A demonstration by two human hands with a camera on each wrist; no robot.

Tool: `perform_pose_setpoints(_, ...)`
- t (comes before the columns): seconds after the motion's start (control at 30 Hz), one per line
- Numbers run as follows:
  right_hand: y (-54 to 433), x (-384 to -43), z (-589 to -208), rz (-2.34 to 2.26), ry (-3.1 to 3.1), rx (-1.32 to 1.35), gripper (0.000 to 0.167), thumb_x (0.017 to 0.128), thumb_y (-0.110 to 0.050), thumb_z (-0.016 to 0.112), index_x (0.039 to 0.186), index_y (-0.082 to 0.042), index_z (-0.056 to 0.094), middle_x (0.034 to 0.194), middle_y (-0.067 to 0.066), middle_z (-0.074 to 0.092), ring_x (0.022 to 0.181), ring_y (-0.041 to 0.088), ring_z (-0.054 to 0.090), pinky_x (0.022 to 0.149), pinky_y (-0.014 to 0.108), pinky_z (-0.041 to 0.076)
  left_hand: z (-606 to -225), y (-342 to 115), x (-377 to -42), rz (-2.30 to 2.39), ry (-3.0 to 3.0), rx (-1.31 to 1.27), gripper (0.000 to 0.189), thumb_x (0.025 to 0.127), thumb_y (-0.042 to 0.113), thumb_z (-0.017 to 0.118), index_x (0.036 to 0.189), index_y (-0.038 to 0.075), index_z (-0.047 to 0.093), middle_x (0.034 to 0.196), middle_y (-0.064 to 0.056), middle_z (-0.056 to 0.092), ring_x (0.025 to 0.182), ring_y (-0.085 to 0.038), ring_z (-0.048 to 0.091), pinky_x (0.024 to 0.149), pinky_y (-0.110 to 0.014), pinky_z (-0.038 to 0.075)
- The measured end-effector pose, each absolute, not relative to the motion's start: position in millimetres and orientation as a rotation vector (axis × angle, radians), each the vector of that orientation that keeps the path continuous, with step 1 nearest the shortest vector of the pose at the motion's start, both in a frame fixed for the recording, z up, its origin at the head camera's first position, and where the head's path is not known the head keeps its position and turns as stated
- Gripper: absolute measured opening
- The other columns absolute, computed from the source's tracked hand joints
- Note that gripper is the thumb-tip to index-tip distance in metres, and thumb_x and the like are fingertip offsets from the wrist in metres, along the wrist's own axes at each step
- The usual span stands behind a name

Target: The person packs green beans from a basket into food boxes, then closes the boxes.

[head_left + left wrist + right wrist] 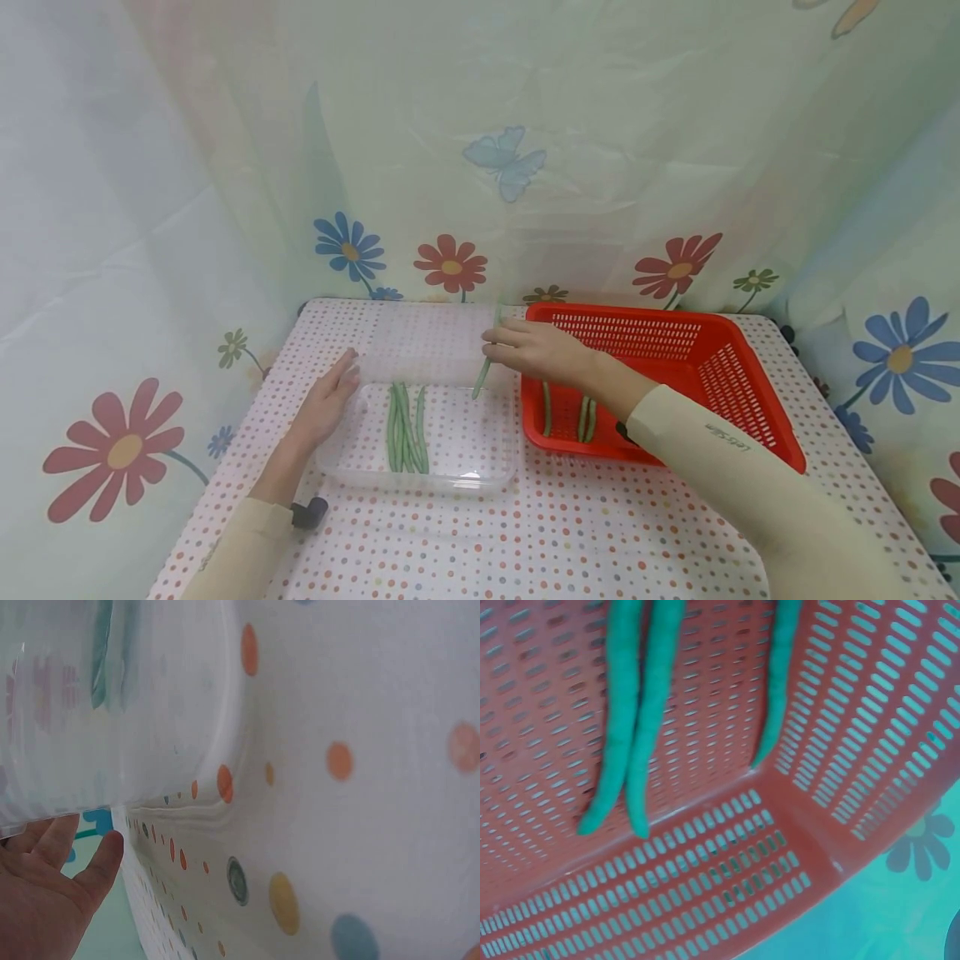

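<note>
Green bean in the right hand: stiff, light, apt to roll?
The held bean is probably fairly stiff, sticking out straight past the right hand, and likely light, being so slim. Rolling may be limited: similar beans in the red basket curve slightly.

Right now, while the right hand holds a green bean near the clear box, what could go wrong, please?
The held bean slants from the right hand, so it might slip or land crooked against the beans lying roughly front to back in the clear box. The right arm reaches across the red basket, so the sleeve may brush its rim. The left hand is at the box's left side; a careless push might shift the box.
</note>
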State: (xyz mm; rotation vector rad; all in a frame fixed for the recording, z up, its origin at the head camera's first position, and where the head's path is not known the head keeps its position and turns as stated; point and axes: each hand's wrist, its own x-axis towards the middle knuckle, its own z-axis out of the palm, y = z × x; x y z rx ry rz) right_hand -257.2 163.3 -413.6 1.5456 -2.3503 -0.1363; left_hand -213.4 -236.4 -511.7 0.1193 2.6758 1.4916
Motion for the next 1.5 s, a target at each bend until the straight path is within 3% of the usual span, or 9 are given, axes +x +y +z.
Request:
perform_pose_setpoints(0.27,141.6,-259.2,-416.5,0.021,-2.258,1.607,0.041,0.088,-0.023,0.086,0.126,-0.015,0.073,0.13,0.001,0.073,0.118,0.019,0.066,0.095,0.027,0.062,-512.0,-235.6,-213.5,1.486,2.68,0.114,0.058,0.114,0.037,0.036,0.168,0.03,0.017,0.175,-0.002,0.022,0.161,-0.03,0.024,0.132,-0.057,0.018)
perform_pose_setpoints(0.47,130.1,-260.8,-419.7,0.07,-2.249,1.675,0.036,0.09,-0.027,0.083,0.123,-0.014,0.076,0.124,0.002,0.076,0.112,0.018,0.067,0.094,0.024,0.062,-510.6,-235.2,-212.8,1.488,2.681,0.121,0.058,0.114,0.036,0.035,0.168,0.029,0.016,0.175,-0.002,0.022,0.16,-0.031,0.024,0.132,-0.057,0.018)
perform_pose_setpoints(0.87,117.1,-255.2,-421.7,0.019,-2.525,1.731,0.04,0.095,-0.034,0.078,0.132,-0.02,0.073,0.139,0.001,0.07,0.126,0.018,0.067,0.102,0.029,0.06,-510.8,-236.0,-213.5,1.491,2.683,0.137,0.058,0.114,0.035,0.036,0.168,0.029,0.016,0.175,-0.002,0.021,0.16,-0.031,0.024,0.132,-0.057,0.017)
perform_pose_setpoints(1.5,96.0,-247.5,-417.5,-0.043,-2.731,1.799,0.041,0.096,-0.035,0.076,0.135,-0.023,0.072,0.137,-0.003,0.071,0.128,0.015,0.068,0.107,0.031,0.057,-514.3,-238.3,-215.4,1.491,2.688,0.14,0.058,0.114,0.035,0.036,0.168,0.029,0.017,0.175,-0.003,0.022,0.16,-0.032,0.024,0.132,-0.057,0.017)
